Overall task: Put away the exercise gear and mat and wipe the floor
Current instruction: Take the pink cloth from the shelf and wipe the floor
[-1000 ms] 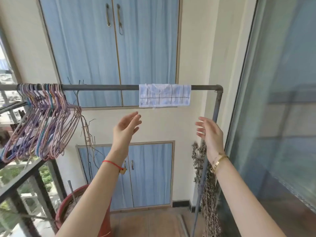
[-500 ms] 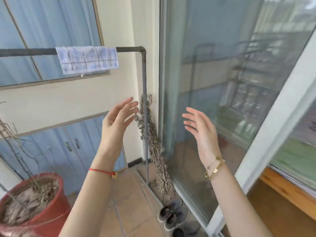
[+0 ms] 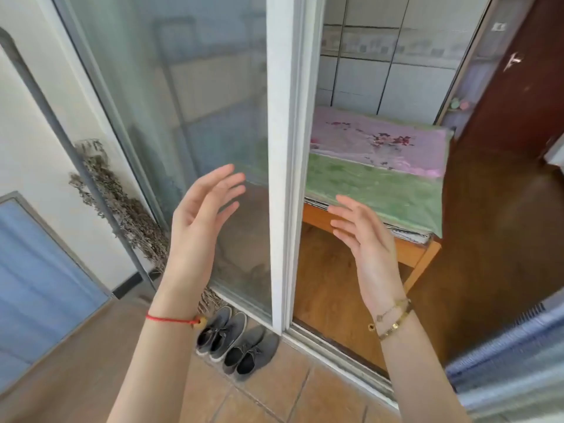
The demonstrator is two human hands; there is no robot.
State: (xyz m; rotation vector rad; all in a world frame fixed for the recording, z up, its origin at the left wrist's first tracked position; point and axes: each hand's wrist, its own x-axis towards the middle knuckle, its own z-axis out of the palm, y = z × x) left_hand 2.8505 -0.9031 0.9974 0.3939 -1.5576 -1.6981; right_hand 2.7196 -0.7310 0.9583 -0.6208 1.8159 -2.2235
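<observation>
My left hand (image 3: pixel 201 221) is raised in front of the glass sliding door (image 3: pixel 189 123), fingers apart and holding nothing. My right hand (image 3: pixel 363 242) is raised at the same height before the open doorway, palm inward, also empty. No exercise gear, mat or cloth is in view. Through the opening lies a brown wooden floor (image 3: pixel 488 239) inside the room.
A white door frame (image 3: pixel 283 148) stands between my hands. Two pairs of grey shoes (image 3: pixel 235 343) sit by the door track on the tiled balcony floor. A wooden bed with green and pink bedding (image 3: pixel 378 166) stands inside. Dried plants (image 3: pixel 122 203) hang on a grey pole at left.
My view has swung right, from the drying rail with the checked cloth to the sliding door and the room beyond. Both hands stay raised and empty.
</observation>
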